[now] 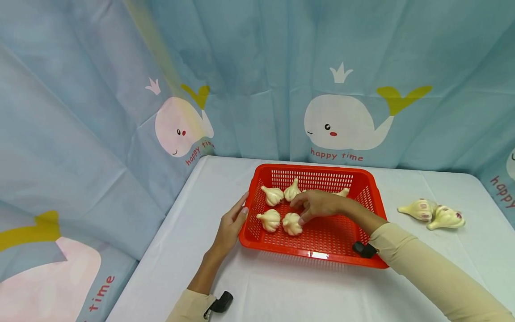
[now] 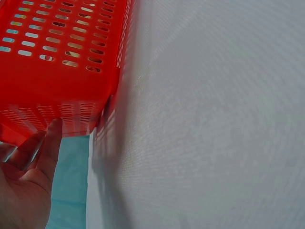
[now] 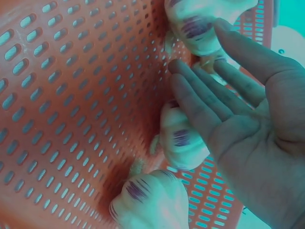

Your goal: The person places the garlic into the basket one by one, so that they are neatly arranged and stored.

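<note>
A red perforated plastic basket point(image 1: 314, 250) holds several pale garlic bulbs, some partly hidden behind my right hand. My right hand point(image 1: 319, 205) reaches into it with fingers spread and relaxed. Its thumb tip lies right at a garlic bulb point(image 1: 291, 224), and nothing is enclosed in the palm. In the right wrist view, purple-streaked garlic bulbs point(image 3: 183, 138) lie around the same hand point(image 3: 248, 114). My left hand point(image 1: 230, 226) rests against the basket's left side. The left wrist view shows its fingers point(image 2: 50, 148) extended along the outer wall of the basket point(image 2: 57, 86).
Two more garlic bulbs, one point(image 1: 418, 209) beside the other point(image 1: 445, 218), lie on the white tablecloth point(image 1: 289, 295) right of the basket. A blue curtain point(image 1: 257, 89) with whale prints hangs behind the table and along its left side.
</note>
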`<state>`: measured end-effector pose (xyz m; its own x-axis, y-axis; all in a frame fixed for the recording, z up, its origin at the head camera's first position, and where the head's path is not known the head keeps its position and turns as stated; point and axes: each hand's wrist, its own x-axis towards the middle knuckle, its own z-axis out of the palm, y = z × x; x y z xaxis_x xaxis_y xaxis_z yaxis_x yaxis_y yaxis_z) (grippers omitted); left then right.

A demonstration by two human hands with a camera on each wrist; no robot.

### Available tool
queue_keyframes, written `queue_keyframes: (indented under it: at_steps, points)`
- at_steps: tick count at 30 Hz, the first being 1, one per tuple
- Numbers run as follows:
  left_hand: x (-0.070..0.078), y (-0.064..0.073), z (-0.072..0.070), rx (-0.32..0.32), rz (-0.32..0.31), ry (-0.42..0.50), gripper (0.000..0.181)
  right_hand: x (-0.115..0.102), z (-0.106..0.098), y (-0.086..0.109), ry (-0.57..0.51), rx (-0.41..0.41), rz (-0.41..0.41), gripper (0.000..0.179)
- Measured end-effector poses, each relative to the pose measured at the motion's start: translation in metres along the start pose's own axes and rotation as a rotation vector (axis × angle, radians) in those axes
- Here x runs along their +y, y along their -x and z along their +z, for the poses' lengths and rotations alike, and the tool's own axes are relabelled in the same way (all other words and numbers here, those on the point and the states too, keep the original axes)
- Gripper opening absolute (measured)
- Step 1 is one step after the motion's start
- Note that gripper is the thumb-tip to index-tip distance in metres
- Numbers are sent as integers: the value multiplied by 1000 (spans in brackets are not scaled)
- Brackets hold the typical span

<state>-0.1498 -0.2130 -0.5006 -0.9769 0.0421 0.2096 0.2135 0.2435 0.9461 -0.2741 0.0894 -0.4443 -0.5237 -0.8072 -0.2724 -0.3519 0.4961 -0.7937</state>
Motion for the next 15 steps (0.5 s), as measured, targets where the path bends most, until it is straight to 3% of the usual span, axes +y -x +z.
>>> queue_keyframes:
  at_steps: [7,15]
  points:
    - [2,1,0,3,-5,-8,51,-8,-5,7,-19,12,14,57]
    - [2,2,0,-5,-20,8,51,-16,-17,23,-72,74,-43,50]
